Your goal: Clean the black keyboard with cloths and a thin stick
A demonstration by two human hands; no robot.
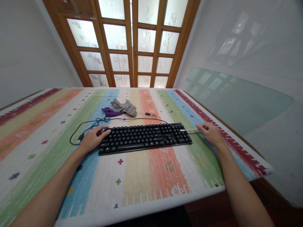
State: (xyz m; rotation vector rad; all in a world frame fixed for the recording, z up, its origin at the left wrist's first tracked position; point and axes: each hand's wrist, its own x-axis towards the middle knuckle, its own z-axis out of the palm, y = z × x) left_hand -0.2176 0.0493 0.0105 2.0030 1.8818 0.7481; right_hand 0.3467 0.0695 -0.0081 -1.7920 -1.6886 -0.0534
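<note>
Keyboard (142,137), black, lying flat on the striped tablecloth (134,183), back from the near edge. Probably fairly light for its length, stiff, with smooth plastic likely to slide a little on the fabric. Best taken hold of by the two short ends, away from the keys. Held at the left end by the left hand (93,138), thumb on top and fingers curled toward the far corner; impossible to tell how firmly. Reached at the number pad by a thin pale stick (189,129), pinched in the right hand (210,130) and probably easy to snap. Looped behind and to the left, a thin black cable (142,118) with its USB plug (80,137) near the left hand. Farther back, a crumpled purple cloth (109,112) against a fluffy grey cloth (125,107), both probably soft, and to their right a small dark object (147,114), unidentifiable. No container visible. Farthest off, wood-framed doors (135,41) with patterned panes.
</note>
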